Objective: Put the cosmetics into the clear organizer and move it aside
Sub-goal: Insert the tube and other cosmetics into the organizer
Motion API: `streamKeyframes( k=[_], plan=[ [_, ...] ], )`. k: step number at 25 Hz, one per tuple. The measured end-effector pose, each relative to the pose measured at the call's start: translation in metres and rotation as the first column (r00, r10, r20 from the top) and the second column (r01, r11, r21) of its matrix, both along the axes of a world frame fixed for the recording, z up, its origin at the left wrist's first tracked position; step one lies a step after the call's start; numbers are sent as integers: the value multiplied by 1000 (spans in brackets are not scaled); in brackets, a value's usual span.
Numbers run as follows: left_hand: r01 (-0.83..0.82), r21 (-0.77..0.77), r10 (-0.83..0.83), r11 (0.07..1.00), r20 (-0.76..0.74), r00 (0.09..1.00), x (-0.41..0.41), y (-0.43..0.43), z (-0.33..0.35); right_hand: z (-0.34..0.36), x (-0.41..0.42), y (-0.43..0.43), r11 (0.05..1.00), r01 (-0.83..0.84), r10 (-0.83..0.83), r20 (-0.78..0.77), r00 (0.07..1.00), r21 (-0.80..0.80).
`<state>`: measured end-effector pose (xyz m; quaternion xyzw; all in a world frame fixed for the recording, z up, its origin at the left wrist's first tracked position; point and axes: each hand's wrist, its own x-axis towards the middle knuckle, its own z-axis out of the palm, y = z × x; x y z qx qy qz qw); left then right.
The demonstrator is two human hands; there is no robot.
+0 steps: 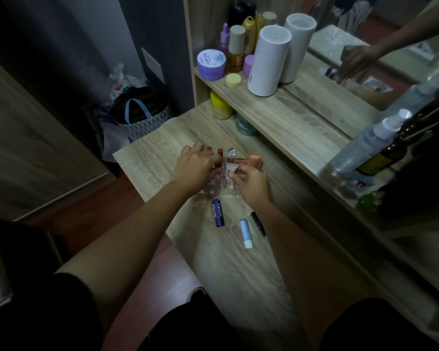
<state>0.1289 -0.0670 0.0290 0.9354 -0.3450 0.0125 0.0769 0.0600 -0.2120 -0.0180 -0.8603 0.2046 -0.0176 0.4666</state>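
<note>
Right hand (251, 184) fingers pinching pink tube (231, 168) over clear organizer (213, 187); left hand (197, 165) fingers curled on organizer.

one head-worn view, steeply down and forward, seemingly close over the desk (238, 269)

A clear organizer (214, 190), a dark blue stick (218, 213), a pale blue stick (246, 233) and a black stick (258, 223) are borne by the wooden table (147, 160).

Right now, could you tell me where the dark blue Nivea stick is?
It lies on the wooden tabletop just in front of the clear organizer, left of the light blue stick.

Nivea stick.
</note>
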Motion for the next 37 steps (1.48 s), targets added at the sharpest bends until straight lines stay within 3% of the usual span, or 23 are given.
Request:
streamKeyframes(
  k=[17,26,29,31,34,37],
  plan=[
    [-52,-24,52,998,-7,999,2,-4,-7,2,6,-1,996,-39,35,-61,998,-83],
    [-49,-73,49,996,-3,999,1,-6,-8,3,6,-1,999,-20,18,-43,999,-33],
    [-66,-137,64,988,-18,998,-3,-4,-5,5,2,-3,999,-31,30,-30,999,-22],
    [-85,-261,78,961,-38,996,-10,1,-4,6,-4,-5,999,-18,17,-37,999,-33],
    [-36,-446,12,894,-56,998,-29,16,-11,9,-20,-8,977,-91,79,-71,994,-192],
    [32,-392,-127,919,-219,967,-46,28,-28,14,-40,-11,929,-268,203,-251,946,-257]
  ],
)
